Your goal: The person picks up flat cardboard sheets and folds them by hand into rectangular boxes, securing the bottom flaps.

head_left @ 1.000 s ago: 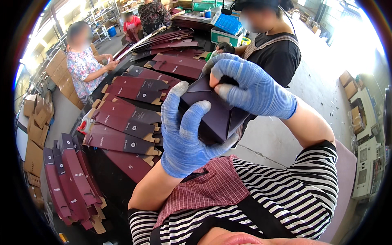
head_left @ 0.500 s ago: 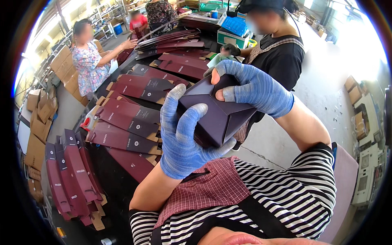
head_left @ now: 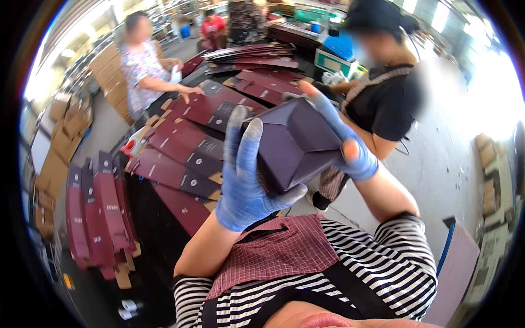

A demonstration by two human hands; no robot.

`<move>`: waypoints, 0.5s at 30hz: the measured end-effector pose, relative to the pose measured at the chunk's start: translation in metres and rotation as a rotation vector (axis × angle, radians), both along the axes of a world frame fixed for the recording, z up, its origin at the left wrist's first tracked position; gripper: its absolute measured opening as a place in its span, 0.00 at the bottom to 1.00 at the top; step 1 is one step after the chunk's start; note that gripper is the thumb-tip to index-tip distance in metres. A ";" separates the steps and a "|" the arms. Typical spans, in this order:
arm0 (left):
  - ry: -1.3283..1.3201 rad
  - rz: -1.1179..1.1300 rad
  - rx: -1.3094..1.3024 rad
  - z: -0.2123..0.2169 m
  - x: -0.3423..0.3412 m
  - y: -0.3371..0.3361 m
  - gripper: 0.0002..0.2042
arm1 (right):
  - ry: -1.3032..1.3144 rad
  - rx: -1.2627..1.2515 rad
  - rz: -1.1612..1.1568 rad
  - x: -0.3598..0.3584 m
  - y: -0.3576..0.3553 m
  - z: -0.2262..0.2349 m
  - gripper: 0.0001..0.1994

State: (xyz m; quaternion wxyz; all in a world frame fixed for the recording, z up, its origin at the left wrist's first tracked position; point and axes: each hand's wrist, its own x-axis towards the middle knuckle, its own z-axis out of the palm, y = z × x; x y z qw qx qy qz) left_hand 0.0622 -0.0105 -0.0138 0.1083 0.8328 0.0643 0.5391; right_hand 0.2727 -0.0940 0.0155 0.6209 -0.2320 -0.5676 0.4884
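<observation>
A dark purple carton [head_left: 298,143] is held up in front of my chest, its folded end panels facing me and sloping inward. My left hand [head_left: 249,175], in a blue-grey glove with pale fingertips, grips its left side, fingers up along the edge and thumb beneath the lower corner. On the far right side, my right hand [head_left: 350,145] in a matching glove with bare thumb and finger tips holds the carton's edge. The carton's other end and most of its long sides are hidden behind the end panels.
Flat maroon-and-black cartons [head_left: 186,142] lie overlapping on the black table [head_left: 158,240]. More maroon cartons [head_left: 101,213] stand grouped at the left. A co-worker [head_left: 145,71] reaches over the table; another co-worker [head_left: 383,93] stands close at the right. Cardboard boxes [head_left: 63,131] are stacked far left.
My right fingers have left the carton's end panels and moved to its right side; the panels now sink inward. The left co-worker's hand has come down onto the flat cartons.
</observation>
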 end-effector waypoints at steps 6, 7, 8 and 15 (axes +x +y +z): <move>0.047 -0.072 -0.204 -0.059 0.014 0.011 0.67 | -0.059 -0.028 -0.251 0.006 0.002 -0.082 0.69; 0.085 -0.076 -0.232 -0.058 0.010 0.010 0.67 | -0.015 0.038 -0.333 0.015 0.004 -0.093 0.65; 0.120 -0.086 -0.260 -0.058 0.005 0.009 0.67 | 0.029 0.105 -0.418 0.024 0.005 -0.100 0.61; 0.276 0.159 -0.192 -0.074 -0.027 -0.001 0.64 | 0.484 0.345 -0.937 0.074 -0.019 0.019 0.40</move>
